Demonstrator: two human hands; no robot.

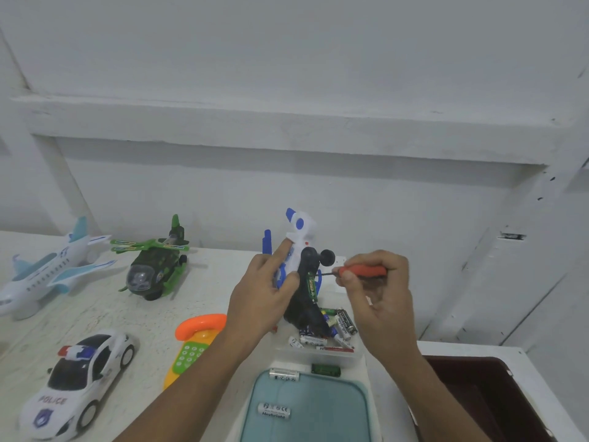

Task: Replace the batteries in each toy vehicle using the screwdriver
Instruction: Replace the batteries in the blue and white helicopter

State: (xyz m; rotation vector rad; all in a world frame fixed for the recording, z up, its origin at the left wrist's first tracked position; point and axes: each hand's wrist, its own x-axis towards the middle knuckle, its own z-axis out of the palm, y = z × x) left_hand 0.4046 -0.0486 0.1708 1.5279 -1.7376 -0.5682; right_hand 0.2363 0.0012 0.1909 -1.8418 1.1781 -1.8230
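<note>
Above the clear box [322,354] of loose batteries [343,323], the right hand [381,291] pinches the orange-handled screwdriver [361,271] in curled fingers. Its tip meets the black underside of the white-and-blue toy vehicle [302,244] (a green battery [310,286] sits there). The left hand [263,296] grips that toy upright. Further left on the table [111,314] stand a green helicopter [153,266], an airplane [47,272] and a police car [76,384].

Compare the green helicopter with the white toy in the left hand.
The green helicopter is dark camouflage; the white toy has blue trim. The green helicopter stands on the table untouched; the white toy is held on end by the left hand, a battery showing underneath. Both are toy vehicles.
</note>
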